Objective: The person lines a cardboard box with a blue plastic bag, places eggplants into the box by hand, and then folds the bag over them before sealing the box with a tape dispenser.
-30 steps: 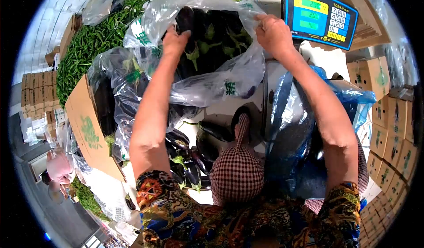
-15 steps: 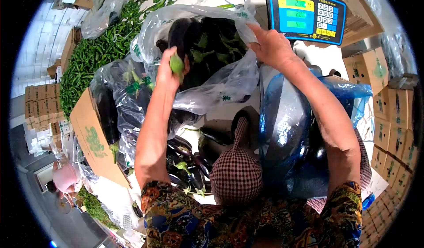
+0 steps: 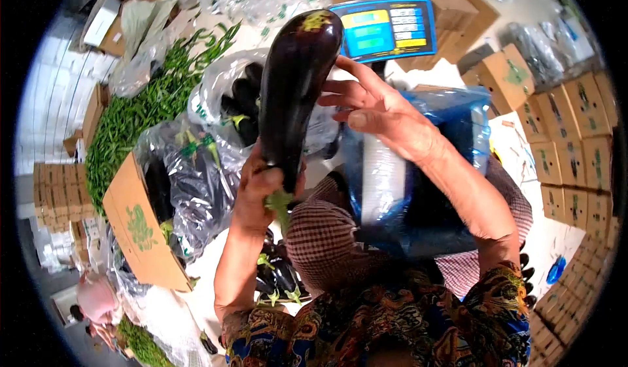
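Tabletop [image 3: 204,262] bag [image 3: 216,82] holds eggplants [image 3: 239,102]; left hand [image 3: 261,193] grips eggplant [image 3: 294,86].

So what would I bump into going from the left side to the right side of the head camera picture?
green peppers → eggplant → right hand → blue bag → stacked boxes

Dark purple aubergine [image 3: 297,86], green stem. Blue scale [image 3: 386,30] at twelve o'clock; blue bag [image 3: 451,125]; red-white checked cloth [image 3: 320,243]; green peppers [image 3: 131,118] at ten.
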Motion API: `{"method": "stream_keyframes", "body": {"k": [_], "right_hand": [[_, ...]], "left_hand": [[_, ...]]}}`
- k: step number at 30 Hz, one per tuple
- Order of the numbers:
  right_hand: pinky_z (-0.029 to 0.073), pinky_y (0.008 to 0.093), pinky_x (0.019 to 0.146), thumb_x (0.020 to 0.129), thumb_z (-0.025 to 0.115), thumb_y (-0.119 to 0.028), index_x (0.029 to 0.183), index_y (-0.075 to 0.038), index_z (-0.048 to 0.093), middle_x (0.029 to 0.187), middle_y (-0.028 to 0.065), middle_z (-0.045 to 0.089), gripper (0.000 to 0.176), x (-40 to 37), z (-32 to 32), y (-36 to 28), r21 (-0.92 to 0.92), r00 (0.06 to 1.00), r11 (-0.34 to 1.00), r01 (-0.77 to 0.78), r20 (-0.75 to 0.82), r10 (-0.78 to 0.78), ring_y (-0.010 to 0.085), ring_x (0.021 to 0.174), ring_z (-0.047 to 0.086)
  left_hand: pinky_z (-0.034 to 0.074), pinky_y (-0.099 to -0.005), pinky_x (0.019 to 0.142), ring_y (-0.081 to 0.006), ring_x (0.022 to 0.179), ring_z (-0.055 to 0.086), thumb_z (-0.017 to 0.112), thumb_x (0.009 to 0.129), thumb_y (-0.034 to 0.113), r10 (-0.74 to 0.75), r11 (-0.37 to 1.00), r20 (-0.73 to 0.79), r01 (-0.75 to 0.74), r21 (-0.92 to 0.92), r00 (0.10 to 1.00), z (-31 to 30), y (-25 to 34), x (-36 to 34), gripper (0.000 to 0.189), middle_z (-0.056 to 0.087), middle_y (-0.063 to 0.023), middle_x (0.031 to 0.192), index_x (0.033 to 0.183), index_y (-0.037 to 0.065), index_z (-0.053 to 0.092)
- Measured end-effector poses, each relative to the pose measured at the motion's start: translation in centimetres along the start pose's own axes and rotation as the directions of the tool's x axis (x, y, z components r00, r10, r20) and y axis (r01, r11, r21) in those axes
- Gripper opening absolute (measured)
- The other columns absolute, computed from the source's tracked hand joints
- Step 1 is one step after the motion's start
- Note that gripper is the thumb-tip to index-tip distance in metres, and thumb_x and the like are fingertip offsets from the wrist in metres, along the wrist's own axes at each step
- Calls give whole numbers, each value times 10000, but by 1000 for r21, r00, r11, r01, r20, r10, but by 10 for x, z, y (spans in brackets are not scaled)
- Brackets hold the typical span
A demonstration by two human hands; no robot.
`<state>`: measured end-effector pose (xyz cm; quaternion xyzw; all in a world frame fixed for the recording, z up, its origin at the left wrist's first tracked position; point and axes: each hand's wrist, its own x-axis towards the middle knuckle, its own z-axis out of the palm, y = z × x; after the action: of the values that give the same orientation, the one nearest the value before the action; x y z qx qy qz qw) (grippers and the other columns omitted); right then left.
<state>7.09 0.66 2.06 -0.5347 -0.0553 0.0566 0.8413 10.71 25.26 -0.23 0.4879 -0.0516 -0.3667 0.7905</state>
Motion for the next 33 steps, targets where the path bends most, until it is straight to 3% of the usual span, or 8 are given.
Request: {"method": "stream_keyframes", "body": {"k": [4,11,15,17,20,22,26,33], "right_hand": [[360,323,1012,874,633,-161,1443,-71,295,1326,58,488,668,-14,6,-15,158,948,959,237,-254,-193,172,1210,468],[369,344,1038,835,696,-77,1391,-58,357,1277,60,513,651,-61,-16,-49,80,883,925,372,-337,-326,174,1199,480],[391,384,1055,811,734,-123,1364,-8,373,1263,102,534,670,-92,-35,-47,198,900,915,352,-340,-273,220,1190,514],[401,394,1055,804,746,-150,1352,6,386,1251,129,545,674,-103,-44,-38,266,919,907,325,-317,-236,245,1180,531],[409,438,1058,777,781,-260,1344,36,398,1283,207,526,746,-116,-50,-35,392,935,866,309,-294,-201,315,1200,523],[438,437,1018,835,717,-268,1323,7,440,1236,170,568,624,-121,-58,-33,619,952,724,303,-227,-204,284,1150,559],[422,462,1035,831,715,-335,1346,0,430,1274,179,552,677,-126,-69,-32,605,939,718,343,-197,-283,310,1173,544],[536,413,858,874,547,-579,1263,-52,538,1106,166,642,655,-117,-60,-22,479,762,693,539,-627,-159,300,988,634]], "left_hand": [[465,-255,818,-106,925,543,745,726,9,233,774,220,-317,547,947,66,9,21,904,557,-26,1144,1477,37,241],[461,-290,905,-134,1031,574,764,734,24,289,594,437,-517,616,852,106,-25,57,956,578,-79,1175,1495,61,186],[480,-328,906,-212,1030,600,787,717,100,20,725,397,-286,626,918,128,-30,48,1010,545,-135,1228,1499,60,149],[491,-342,889,-228,975,631,807,679,125,133,452,479,-483,750,868,135,-42,51,1051,562,-140,1195,1498,61,153],[496,-356,877,-241,922,660,795,649,116,85,483,493,-469,739,866,150,-51,45,1070,580,-160,1168,1492,37,140],[495,-352,874,-236,949,652,772,675,101,42,721,519,-386,576,854,168,-47,36,1036,590,-159,1150,1485,18,131],[498,-333,854,-211,962,652,710,745,48,-36,842,434,-207,499,900,185,-64,25,927,620,-171,1096,1471,-6,134],[476,-373,892,-319,1040,593,734,780,166,151,500,521,-519,693,840,177,-77,22,949,507,-239,1209,1483,3,119]]}}
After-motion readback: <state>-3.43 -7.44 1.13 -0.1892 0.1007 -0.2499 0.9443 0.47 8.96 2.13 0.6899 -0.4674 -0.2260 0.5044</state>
